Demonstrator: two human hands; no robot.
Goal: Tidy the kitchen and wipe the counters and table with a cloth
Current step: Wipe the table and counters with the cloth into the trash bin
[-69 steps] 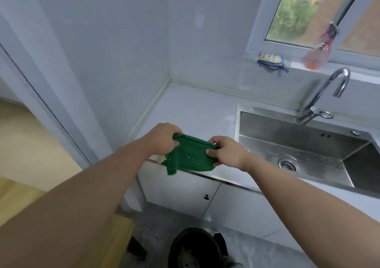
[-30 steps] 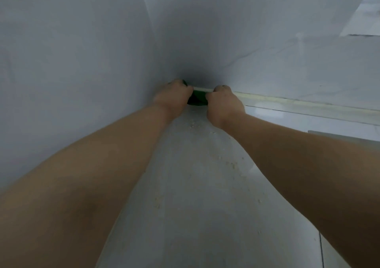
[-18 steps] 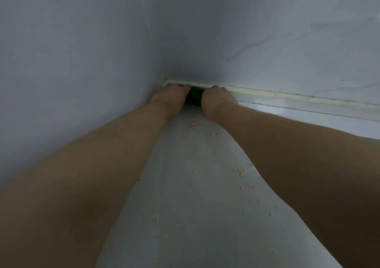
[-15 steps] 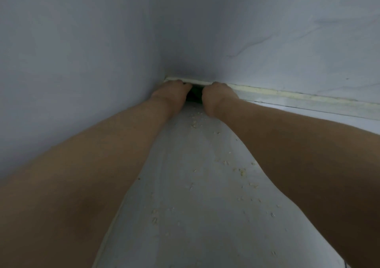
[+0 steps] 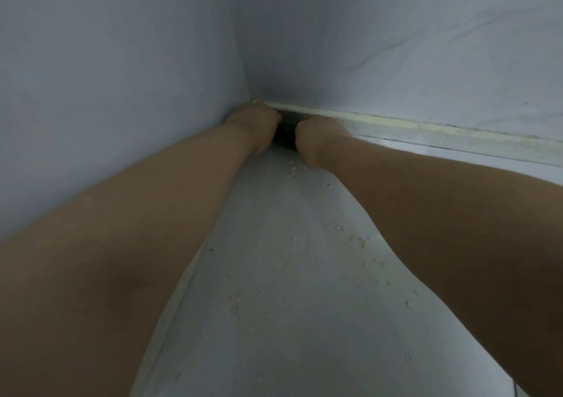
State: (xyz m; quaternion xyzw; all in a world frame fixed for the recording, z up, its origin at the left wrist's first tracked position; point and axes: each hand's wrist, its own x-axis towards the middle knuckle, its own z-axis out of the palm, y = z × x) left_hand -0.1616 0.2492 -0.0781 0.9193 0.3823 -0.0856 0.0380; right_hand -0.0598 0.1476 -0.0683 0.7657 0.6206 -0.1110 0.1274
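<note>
**Lighting and picture quality: dim corner view**

Overall level: dim, bluish-grey cast, low contrast. Light source: from the right, where the desk point(image 5: 457, 165) shows a pale sheen along the wall joint. Shadows: deepest in the corner point(image 5: 274, 92) where the two walls meet; the cloth point(image 5: 285, 139) between the hands reads as a near-black patch, colour not discernible. Both forearms are dark and underexposed. Focus: soft throughout, crumbs point(image 5: 294, 171) smeared. Distortion: wide-angle stretch, forearms ballooning toward the lower edges. Glare: none beyond the sheen

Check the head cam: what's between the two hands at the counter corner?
Head view: a dark bunched cloth fills the gap between left hand and right hand, pressed into the counter corner.
</note>
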